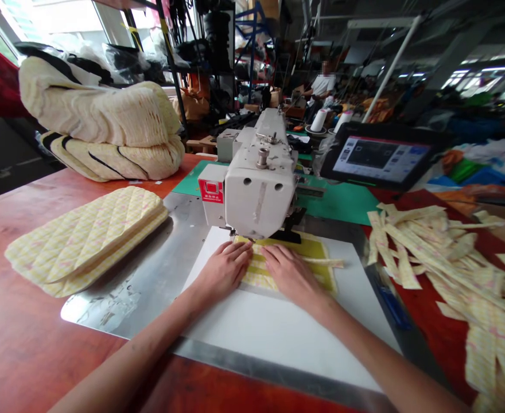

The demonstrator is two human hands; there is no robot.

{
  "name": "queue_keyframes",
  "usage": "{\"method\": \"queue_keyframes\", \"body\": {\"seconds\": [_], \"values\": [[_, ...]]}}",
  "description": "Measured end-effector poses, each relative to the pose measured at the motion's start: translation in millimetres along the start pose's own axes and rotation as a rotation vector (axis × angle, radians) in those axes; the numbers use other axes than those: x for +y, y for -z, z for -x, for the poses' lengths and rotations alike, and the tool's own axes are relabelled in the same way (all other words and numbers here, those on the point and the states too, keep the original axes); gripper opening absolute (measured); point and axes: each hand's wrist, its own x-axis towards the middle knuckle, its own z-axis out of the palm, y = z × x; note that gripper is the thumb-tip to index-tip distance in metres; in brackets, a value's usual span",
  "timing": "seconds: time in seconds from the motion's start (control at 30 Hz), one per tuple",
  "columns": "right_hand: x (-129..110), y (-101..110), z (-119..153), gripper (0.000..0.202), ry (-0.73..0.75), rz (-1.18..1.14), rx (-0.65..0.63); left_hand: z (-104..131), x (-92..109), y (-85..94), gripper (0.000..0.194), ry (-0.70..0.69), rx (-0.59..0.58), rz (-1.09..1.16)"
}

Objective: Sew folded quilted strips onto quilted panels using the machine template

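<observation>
Both hands lie on a yellow fabric piece (259, 280) under the head of a white sewing machine (259, 195). My left hand (229, 263) rests flat at the piece's left side, fingers stretched out toward the needle area. Opposite it, my right hand (287, 269) lies flat with its fingertips pointing toward the same spot. A narrow fabric strip (327, 263) crosses the piece and sticks out past its right edge. Beneath is a white sheet (235, 338). The needle and the fabric under my palms are hidden.
Folded quilted pieces (84, 235) lie at left, in front of a tall bundled stack (106, 126). Loose fabric strips (463, 275) heap at right, near a blue-handled tool (393, 307). A control screen (381, 155) stands behind them. Farther back is a person (322, 86).
</observation>
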Motion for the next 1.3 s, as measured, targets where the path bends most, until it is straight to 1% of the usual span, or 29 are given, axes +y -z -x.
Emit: {"method": "queue_keyframes", "body": {"seconds": [0.3, 0.5, 0.6, 0.7, 0.87, 0.97, 1.17, 1.3], "values": [[-3.4, -0.6, -2.4, 0.043, -0.033, -0.081, 0.017, 1.0, 0.6, -1.5, 0.034, 0.022, 0.027, 0.027], [-0.8, -1.4, 1.2, 0.045, -0.055, -0.185, 0.065, -0.3, 4.9, -2.4, 0.030, 0.043, 0.071, 0.032], [2.9, -2.4, 6.0, 0.044, -0.080, -0.209, 0.074, -2.6, 9.4, -4.6, 0.027, 0.065, 0.054, 0.000], [8.7, -5.0, 9.3, 0.044, -0.097, -0.222, 0.075, -6.8, 11.4, -7.4, 0.027, 0.074, 0.066, -0.026], [21.1, -10.6, 7.1, 0.042, -0.091, -0.239, 0.089, -13.8, 6.5, -10.0, 0.023, 0.062, 0.071, -0.045], [24.2, -11.2, 5.1, 0.043, -0.074, -0.259, 0.078, -14.7, 1.6, -8.8, 0.022, 0.056, 0.079, -0.037], [12.9, -8.4, 0.7, 0.039, -0.067, -0.257, 0.084, -6.1, -8.4, -1.7, 0.022, 0.083, 0.101, -0.005], [6.6, -6.0, 0.7, 0.039, -0.056, -0.274, 0.108, 2.5, -7.7, 2.2, 0.022, 0.086, 0.090, 0.025]]}}
